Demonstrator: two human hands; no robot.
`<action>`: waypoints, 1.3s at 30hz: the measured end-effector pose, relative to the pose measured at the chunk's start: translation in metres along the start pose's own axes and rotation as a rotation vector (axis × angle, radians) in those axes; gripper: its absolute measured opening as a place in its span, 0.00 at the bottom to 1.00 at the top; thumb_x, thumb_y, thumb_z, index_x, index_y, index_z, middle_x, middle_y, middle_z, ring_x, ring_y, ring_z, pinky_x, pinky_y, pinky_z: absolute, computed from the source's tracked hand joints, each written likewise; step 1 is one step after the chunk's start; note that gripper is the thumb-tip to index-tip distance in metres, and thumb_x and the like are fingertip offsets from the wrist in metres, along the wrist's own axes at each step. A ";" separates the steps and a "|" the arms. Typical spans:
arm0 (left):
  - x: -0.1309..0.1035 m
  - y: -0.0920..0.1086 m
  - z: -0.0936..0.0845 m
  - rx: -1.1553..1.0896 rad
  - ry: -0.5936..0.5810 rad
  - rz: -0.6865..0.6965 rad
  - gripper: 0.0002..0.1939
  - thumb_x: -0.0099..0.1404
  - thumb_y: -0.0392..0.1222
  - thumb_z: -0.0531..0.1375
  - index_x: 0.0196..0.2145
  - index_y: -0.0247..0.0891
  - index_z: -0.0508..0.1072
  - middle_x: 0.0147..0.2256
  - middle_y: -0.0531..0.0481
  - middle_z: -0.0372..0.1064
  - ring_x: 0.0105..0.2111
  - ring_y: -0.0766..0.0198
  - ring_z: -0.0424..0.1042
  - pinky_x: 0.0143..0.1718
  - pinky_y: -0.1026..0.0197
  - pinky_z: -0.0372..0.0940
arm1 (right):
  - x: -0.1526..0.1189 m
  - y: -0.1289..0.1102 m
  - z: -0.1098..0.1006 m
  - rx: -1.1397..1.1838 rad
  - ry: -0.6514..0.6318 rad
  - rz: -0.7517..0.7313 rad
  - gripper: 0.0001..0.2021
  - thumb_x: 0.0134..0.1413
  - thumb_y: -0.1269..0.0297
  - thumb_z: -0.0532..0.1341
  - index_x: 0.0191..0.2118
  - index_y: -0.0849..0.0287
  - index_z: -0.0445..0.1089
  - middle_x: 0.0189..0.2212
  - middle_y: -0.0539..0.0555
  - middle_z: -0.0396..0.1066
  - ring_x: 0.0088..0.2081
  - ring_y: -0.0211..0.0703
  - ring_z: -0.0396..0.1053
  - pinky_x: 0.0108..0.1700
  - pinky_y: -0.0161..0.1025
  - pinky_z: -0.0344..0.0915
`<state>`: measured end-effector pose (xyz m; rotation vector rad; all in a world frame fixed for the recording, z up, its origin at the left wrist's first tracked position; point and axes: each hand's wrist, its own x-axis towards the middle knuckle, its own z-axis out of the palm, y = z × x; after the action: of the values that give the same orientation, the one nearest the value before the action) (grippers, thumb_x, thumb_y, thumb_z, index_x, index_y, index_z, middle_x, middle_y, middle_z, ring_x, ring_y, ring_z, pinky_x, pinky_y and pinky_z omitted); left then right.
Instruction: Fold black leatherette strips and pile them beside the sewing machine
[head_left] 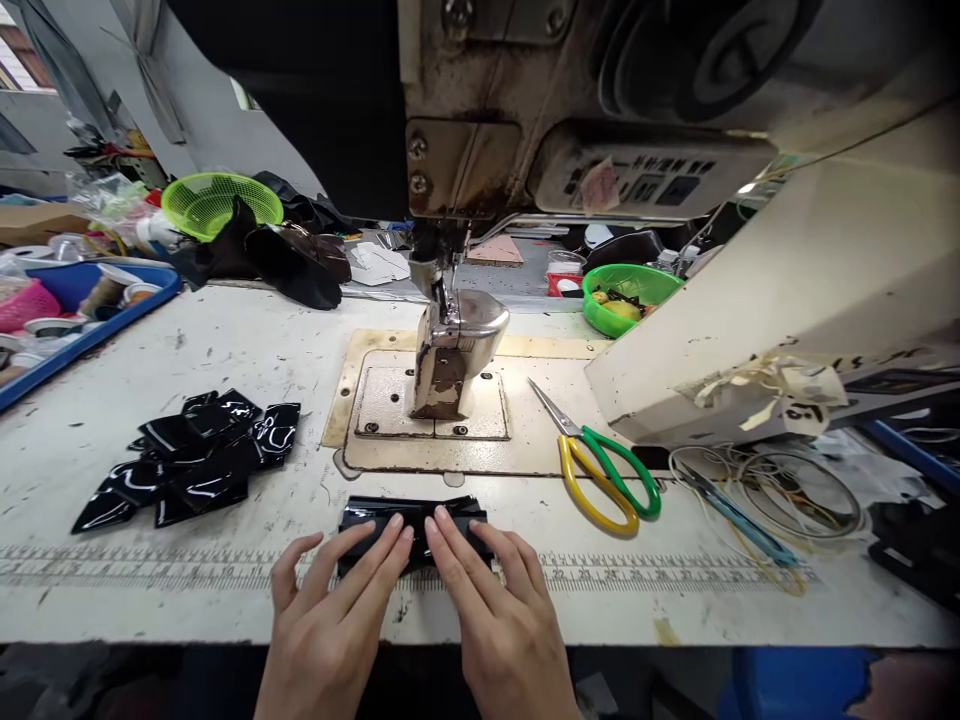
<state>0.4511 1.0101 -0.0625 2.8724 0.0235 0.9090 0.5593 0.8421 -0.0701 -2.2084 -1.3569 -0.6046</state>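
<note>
A shiny black piece [417, 512] lies on the white table near its front edge, below the sewing machine's base plate. My left hand [334, 600] rests on its left half, fingers extended and fingertips pressing down. On the right half lies my right hand [495, 605], also with straight fingers, its index fingertip close to the left one. Neither hand is wrapped round anything. Part of the black piece is hidden under the fingers. To the left sits a loose pile of glossy black pieces [199, 455].
The sewing machine's post [450, 360] stands behind the hands. Scissors [600, 470] with yellow and green handles lie to the right, then a coil of wire [795, 495] and a blue tool [750, 525]. A blue tray [90, 335] is at the left; a green basket [626, 290] stands behind.
</note>
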 end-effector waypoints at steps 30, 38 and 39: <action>-0.005 -0.002 0.005 0.009 -0.046 0.015 0.21 0.71 0.29 0.55 0.59 0.38 0.71 0.57 0.53 0.73 0.52 0.60 0.70 0.61 0.52 0.50 | 0.006 -0.001 -0.001 -0.039 -0.028 -0.076 0.26 0.60 0.80 0.48 0.59 0.64 0.71 0.60 0.49 0.70 0.52 0.48 0.68 0.59 0.45 0.54; -0.007 0.018 0.015 -0.037 0.014 -0.134 0.21 0.72 0.32 0.52 0.59 0.41 0.72 0.57 0.52 0.73 0.53 0.57 0.71 0.67 0.50 0.45 | 0.007 -0.002 0.001 -0.068 -0.007 -0.084 0.24 0.61 0.79 0.48 0.57 0.63 0.73 0.58 0.50 0.73 0.52 0.46 0.69 0.63 0.44 0.53; -0.007 0.019 0.015 -0.026 0.019 -0.132 0.21 0.72 0.32 0.51 0.59 0.40 0.72 0.58 0.51 0.72 0.55 0.56 0.69 0.68 0.49 0.44 | 0.007 -0.002 0.001 -0.067 -0.005 -0.087 0.24 0.61 0.78 0.49 0.57 0.63 0.73 0.58 0.51 0.73 0.52 0.46 0.69 0.63 0.44 0.53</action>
<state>0.4539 0.9888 -0.0764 2.7999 0.1994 0.9039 0.5601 0.8483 -0.0660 -2.2136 -1.4616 -0.6860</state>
